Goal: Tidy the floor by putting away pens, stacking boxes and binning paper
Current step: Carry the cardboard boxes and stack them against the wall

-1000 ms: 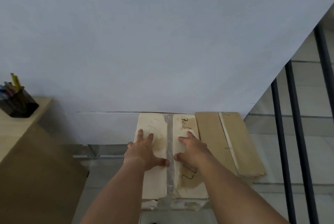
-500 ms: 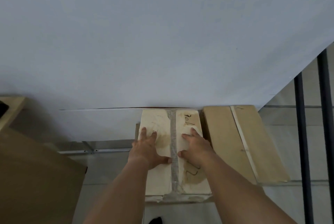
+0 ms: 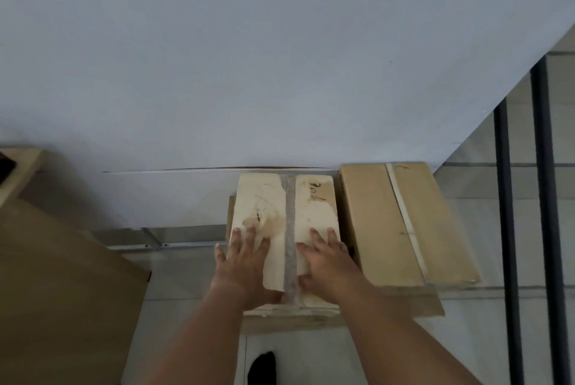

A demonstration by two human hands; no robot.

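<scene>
1. A view from above and behind two bare forearms is given, looking down at a pale cardboard box (image 3: 284, 229) set against a grey-white wall (image 3: 249, 58).
2. The left hand (image 3: 241, 263) is laid flat on the box's top, left of a grey tape strip (image 3: 291, 229); the right hand (image 3: 326, 263) is laid flat to the strip's right. Both palms are spread open, fingers apart, with nothing gripped.
3. The pale box is seen resting on a browner box beneath it, whose edges show at the left and along the near side. A longer brown box (image 3: 401, 223) lies just beside it on the right.
4. The box-stacking step is judged to be in hand: the top box appears to be being squared on the one below. Next, the hands would need to be lifted away and the remaining items sought.
5. No pens, loose paper or bin can be made out. A wooden desk (image 3: 46, 275) is cut off at the left, with a dark object clipped at the frame edge. A dark shape (image 3: 261, 367) near the bottom edge cannot be identified. Handwriting on the box is unreadable.
</scene>
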